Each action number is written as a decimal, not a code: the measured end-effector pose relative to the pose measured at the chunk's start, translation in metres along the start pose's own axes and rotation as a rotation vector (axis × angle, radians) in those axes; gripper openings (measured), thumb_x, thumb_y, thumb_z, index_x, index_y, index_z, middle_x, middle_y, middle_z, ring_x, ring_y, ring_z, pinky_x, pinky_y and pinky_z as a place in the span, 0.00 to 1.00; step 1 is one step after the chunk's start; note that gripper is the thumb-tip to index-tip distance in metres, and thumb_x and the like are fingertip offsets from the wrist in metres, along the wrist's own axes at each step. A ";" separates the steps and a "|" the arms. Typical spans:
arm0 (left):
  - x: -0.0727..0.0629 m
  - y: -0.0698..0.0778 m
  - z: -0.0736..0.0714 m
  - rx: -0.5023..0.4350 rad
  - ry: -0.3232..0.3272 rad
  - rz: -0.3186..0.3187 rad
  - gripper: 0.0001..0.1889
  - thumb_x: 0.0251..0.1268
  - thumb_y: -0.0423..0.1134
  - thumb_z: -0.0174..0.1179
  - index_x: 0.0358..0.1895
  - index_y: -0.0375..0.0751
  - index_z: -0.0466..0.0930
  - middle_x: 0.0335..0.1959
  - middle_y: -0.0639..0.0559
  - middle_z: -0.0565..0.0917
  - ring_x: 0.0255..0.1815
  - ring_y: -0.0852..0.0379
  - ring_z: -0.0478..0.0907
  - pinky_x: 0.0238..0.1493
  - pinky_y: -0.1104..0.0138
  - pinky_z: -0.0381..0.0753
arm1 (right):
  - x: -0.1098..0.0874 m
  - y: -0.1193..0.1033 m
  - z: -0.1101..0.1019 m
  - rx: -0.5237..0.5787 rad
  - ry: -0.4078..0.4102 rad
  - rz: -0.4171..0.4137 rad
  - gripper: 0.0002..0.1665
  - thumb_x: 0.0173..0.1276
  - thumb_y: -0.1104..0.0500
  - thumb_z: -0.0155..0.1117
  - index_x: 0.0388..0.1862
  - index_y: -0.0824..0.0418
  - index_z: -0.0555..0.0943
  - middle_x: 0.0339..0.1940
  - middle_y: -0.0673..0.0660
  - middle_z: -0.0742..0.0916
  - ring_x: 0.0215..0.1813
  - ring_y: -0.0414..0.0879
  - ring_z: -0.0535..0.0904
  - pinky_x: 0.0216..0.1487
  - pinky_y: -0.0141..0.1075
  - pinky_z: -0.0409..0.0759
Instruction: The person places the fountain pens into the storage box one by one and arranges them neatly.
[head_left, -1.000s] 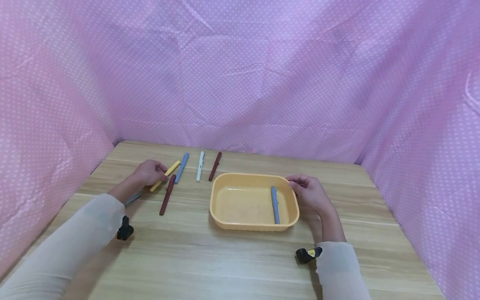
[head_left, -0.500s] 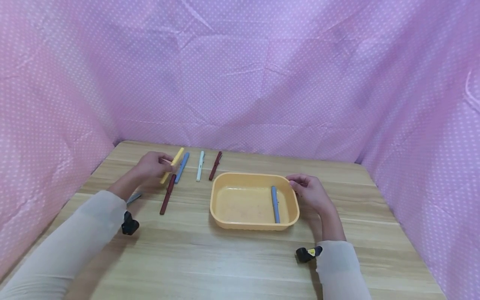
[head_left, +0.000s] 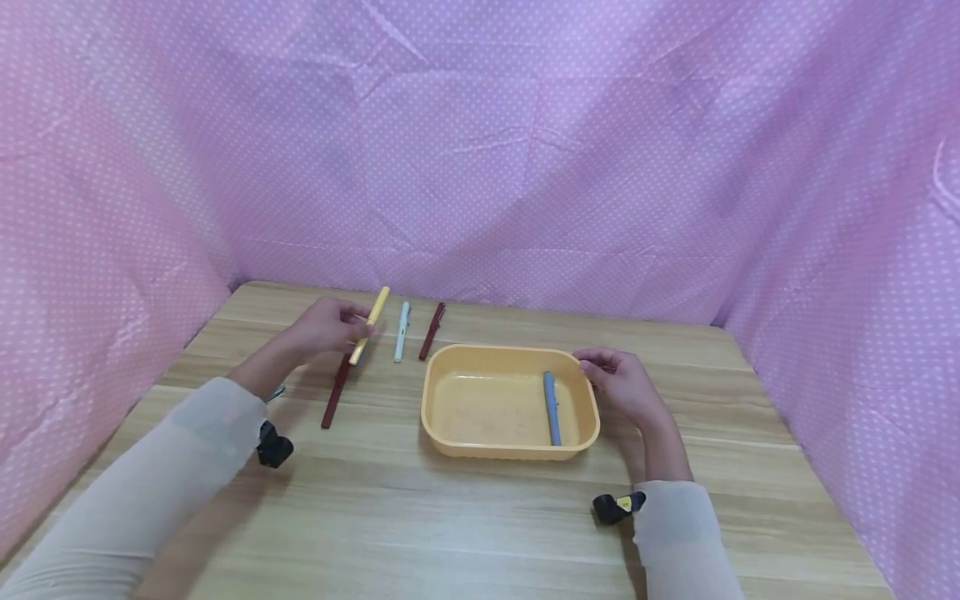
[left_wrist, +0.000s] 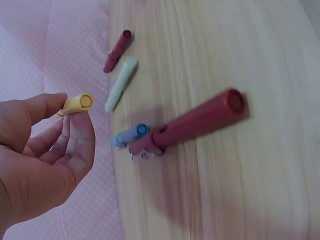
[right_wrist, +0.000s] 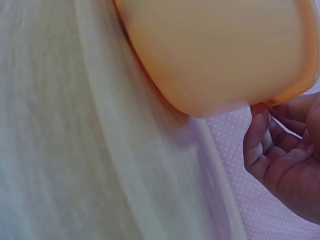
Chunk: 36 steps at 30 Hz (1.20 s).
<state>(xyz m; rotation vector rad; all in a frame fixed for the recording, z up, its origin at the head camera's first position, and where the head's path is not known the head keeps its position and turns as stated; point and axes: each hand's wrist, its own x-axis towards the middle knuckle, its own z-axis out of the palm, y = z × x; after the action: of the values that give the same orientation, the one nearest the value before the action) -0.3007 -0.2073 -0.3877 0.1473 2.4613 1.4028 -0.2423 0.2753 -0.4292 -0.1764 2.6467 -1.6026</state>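
Observation:
My left hand pinches a yellow pen between thumb and fingers, tilted and raised above the table. In the left wrist view the end of this yellow pen points at the camera. Below lie a dark red pen and a blue pen, which the hand and yellow pen mostly hide in the head view. On the other side, my right hand pinches the far right corner of a yellow plastic basin. Inside the basin, toward its right end, rests a blue pen.
A pale mint pen and another dark red pen lie behind the basin's left side. A small metallic-looking object shows partly beside the left wrist. Pink dotted cloth surrounds the wooden table.
My left hand has lifted the yellow pen and carried it right and away from me, over the blue pen. My right hand and the basin have barely moved.

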 end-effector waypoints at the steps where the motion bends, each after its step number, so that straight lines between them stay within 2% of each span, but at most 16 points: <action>1: 0.000 0.002 0.001 -0.024 -0.006 -0.004 0.29 0.75 0.36 0.60 0.73 0.27 0.65 0.58 0.33 0.76 0.58 0.37 0.80 0.54 0.58 0.87 | 0.000 0.000 0.000 -0.001 -0.001 0.001 0.18 0.79 0.59 0.60 0.60 0.67 0.82 0.55 0.65 0.87 0.54 0.50 0.83 0.50 0.29 0.84; 6: 0.001 0.010 0.007 -0.120 -0.037 -0.015 0.29 0.76 0.34 0.58 0.74 0.28 0.63 0.63 0.30 0.74 0.64 0.33 0.76 0.56 0.57 0.86 | 0.001 -0.001 0.000 0.001 0.001 0.008 0.17 0.79 0.60 0.59 0.60 0.68 0.82 0.55 0.65 0.87 0.54 0.48 0.83 0.50 0.29 0.84; 15: 0.001 0.026 0.020 -0.236 -0.068 -0.008 0.28 0.77 0.33 0.56 0.75 0.28 0.61 0.66 0.28 0.72 0.65 0.33 0.75 0.61 0.50 0.83 | 0.000 -0.003 -0.001 0.001 -0.003 0.017 0.17 0.80 0.59 0.59 0.60 0.68 0.82 0.54 0.64 0.87 0.53 0.46 0.82 0.50 0.29 0.83; 20: 0.001 0.032 0.029 -0.311 -0.100 0.025 0.29 0.76 0.31 0.56 0.74 0.27 0.61 0.67 0.25 0.71 0.67 0.29 0.72 0.63 0.47 0.80 | -0.001 -0.005 0.000 0.003 -0.003 0.023 0.17 0.79 0.60 0.58 0.60 0.68 0.82 0.54 0.64 0.87 0.52 0.47 0.82 0.49 0.29 0.83; 23: 0.001 0.035 0.034 -0.319 -0.116 0.039 0.30 0.75 0.32 0.56 0.75 0.27 0.60 0.67 0.25 0.70 0.68 0.29 0.71 0.62 0.48 0.81 | -0.001 -0.004 0.000 0.017 -0.005 0.027 0.17 0.79 0.61 0.59 0.60 0.68 0.81 0.54 0.65 0.87 0.51 0.46 0.82 0.48 0.30 0.84; 27: 0.003 0.041 0.042 -0.332 -0.122 0.020 0.29 0.75 0.32 0.57 0.75 0.28 0.61 0.68 0.25 0.70 0.69 0.30 0.71 0.59 0.52 0.84 | -0.001 -0.003 0.000 0.023 -0.008 0.024 0.17 0.79 0.60 0.59 0.60 0.68 0.81 0.54 0.65 0.87 0.51 0.46 0.83 0.49 0.30 0.84; 36: 0.004 0.051 0.064 -0.370 -0.162 0.042 0.25 0.76 0.29 0.54 0.73 0.27 0.65 0.64 0.27 0.75 0.63 0.31 0.76 0.55 0.53 0.87 | -0.002 -0.002 -0.001 0.022 -0.006 0.016 0.17 0.79 0.60 0.59 0.60 0.68 0.81 0.55 0.65 0.87 0.52 0.46 0.83 0.49 0.29 0.84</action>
<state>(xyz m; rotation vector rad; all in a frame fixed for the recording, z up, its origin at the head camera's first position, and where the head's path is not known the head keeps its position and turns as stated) -0.2881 -0.1272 -0.3753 0.2211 2.0411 1.7603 -0.2406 0.2754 -0.4271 -0.1588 2.6177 -1.6233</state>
